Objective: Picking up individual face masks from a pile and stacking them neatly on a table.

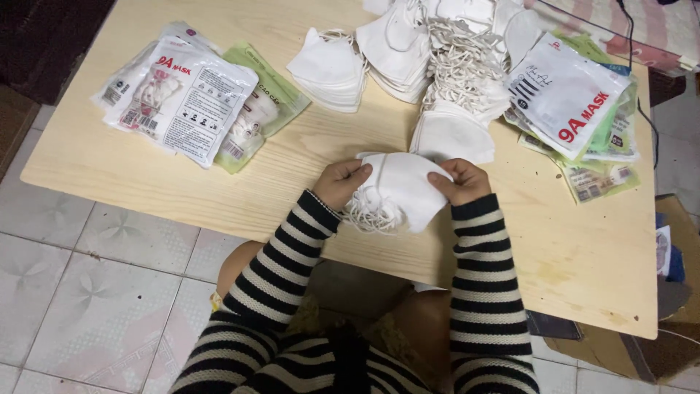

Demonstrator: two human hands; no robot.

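Observation:
Both of my hands hold a small stack of white folded face masks (pixel 399 188) just above the near edge of a light wooden table (pixel 146 175). My left hand (pixel 340 182) grips the stack's left side, where the ear loops hang down. My right hand (pixel 459 180) pinches its right edge. I wear black-and-white striped sleeves.
Piles of loose white masks (pixel 430 51) lie at the table's back middle. Filled plastic mask packets (pixel 186 95) are stacked at the left, more packets (pixel 572 102) at the right. A cardboard box (pixel 674 292) sits on the tiled floor to the right.

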